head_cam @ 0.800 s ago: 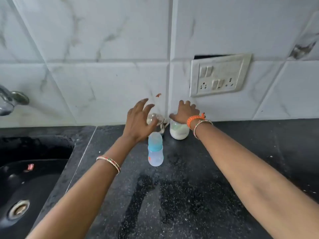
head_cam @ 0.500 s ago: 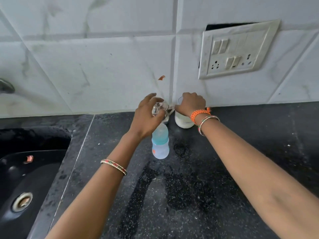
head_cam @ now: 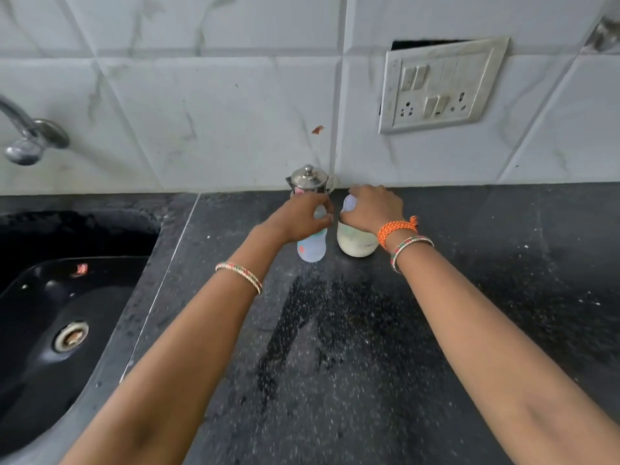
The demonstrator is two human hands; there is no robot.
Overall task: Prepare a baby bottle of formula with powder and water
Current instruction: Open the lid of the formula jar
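A pale blue baby bottle (head_cam: pixel 312 249) stands upright on the black counter, and my left hand (head_cam: pixel 303 217) grips its top from above. Right beside it is a clear jar of white powder (head_cam: pixel 355 243); my right hand (head_cam: pixel 374 207) is closed over its pale lid (head_cam: pixel 349 203). A small steel jug with a knobbed lid (head_cam: pixel 308 180) stands just behind the bottle, against the wall. The bottle's cap and the jar's upper half are hidden under my hands.
A black sink (head_cam: pixel 60 317) with a drain lies to the left, a steel tap (head_cam: pixel 27 135) above it. The speckled black counter (head_cam: pixel 352 330) stretches toward me. A switch and socket plate (head_cam: pixel 439 85) sits on the tiled wall at upper right.
My left hand has come off the steel jug and closed on the top of the baby bottle. My right hand has stayed on the powder jar. Both bottle and jar sit slightly nearer me.
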